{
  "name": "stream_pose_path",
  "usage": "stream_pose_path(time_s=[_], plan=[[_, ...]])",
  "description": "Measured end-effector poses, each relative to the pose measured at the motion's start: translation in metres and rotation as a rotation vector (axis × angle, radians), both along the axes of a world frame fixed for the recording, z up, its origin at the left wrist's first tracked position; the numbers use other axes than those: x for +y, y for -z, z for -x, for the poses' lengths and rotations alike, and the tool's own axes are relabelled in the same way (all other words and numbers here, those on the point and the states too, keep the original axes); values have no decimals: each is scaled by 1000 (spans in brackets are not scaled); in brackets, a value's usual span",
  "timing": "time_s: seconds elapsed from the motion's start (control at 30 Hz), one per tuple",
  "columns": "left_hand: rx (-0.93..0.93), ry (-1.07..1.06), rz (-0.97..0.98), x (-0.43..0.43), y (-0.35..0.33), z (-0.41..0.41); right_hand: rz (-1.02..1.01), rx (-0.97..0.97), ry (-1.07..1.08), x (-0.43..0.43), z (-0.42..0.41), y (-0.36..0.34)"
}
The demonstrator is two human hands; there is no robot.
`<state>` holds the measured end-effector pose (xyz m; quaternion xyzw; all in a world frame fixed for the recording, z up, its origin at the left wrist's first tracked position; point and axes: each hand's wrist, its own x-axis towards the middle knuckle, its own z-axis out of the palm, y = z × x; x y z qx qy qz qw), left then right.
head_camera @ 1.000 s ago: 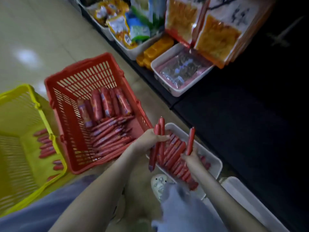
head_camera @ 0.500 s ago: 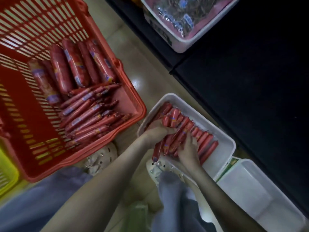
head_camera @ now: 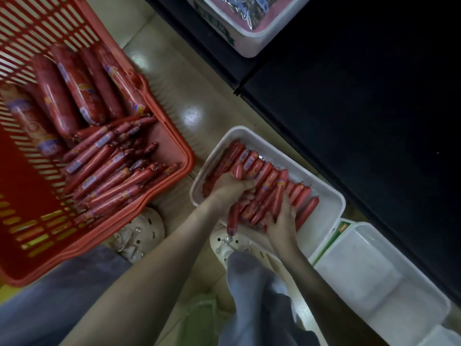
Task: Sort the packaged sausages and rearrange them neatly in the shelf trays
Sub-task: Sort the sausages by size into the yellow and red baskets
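A white shelf tray (head_camera: 324, 191) sits on the floor and holds a row of thin red packaged sausages (head_camera: 269, 181) lying side by side. My left hand (head_camera: 230, 187) grips a few thin sausages at the row's left part; one of them sticks out over the tray's near rim. My right hand (head_camera: 283, 217) lies flat on the sausages at the row's near end, fingers spread. To the left, a red basket (head_camera: 172, 136) holds several thick sausages (head_camera: 74, 88) at the back and a pile of thin sausages (head_camera: 112, 168) in front.
An empty white tray (head_camera: 389, 278) stands to the right of the sausage tray. A white tray with foil packets (head_camera: 249, 26) sits on the dark bottom shelf (head_camera: 361, 101) above. My pale shoes (head_camera: 142, 233) and knees are at the bottom.
Both hands came down from holding sausages upright and now rest in the tray on the row. The camera tilted down, so the yellow basket left the view.
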<state>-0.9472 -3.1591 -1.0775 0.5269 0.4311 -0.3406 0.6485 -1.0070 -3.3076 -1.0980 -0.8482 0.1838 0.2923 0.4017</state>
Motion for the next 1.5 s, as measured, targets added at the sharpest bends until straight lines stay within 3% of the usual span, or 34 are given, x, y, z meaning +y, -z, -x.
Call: stream_pose_path(time_s=[0.17, 0.27, 0.37, 0.4, 0.43, 0.5, 0.57, 0.67, 0.77, 0.9, 1.07, 1.3, 1.4, 1.5], plan=[[-96, 202, -221, 0, -3, 4, -14, 81, -77, 11, 0, 6], [-84, 233, -46, -7, -7, 7, -61, 41, -40, 4, -2, -1], [-125, 291, 192, -17, -16, 12, -173, 117, 62, 0, -1, -1], [-178, 332, 181, -20, -18, 14, -145, 109, 105, -2, 1, 1], [-263, 426, 85, -22, -16, 17, -98, 75, 149, -5, 3, 4], [-488, 817, -307, -25, 2, 24, -10, 10, 213, -12, 4, 4], [-589, 1184, -618, -23, 19, 31, 51, 16, 189, -16, 3, 4], [-524, 1410, -748, -22, 32, 38, 96, 131, -52, -5, 1, 7], [-464, 1532, -763, -22, 38, 43, 150, 190, -138, 10, 3, 9], [-497, 1431, -773, -20, 18, 40, 300, 75, -208, 11, -3, -6], [-765, 1056, -788, 2, -47, 36, 260, -179, -326, 18, -24, -69], [-1113, 777, -1111, 66, -173, 14, 105, -494, -466, 84, -59, -181], [-1159, 828, -1302, 119, -236, 19, -16, -643, -607, 130, -59, -217], [-1071, 814, -1441, 200, -286, 37, -102, -746, -781, 190, -47, -237]])
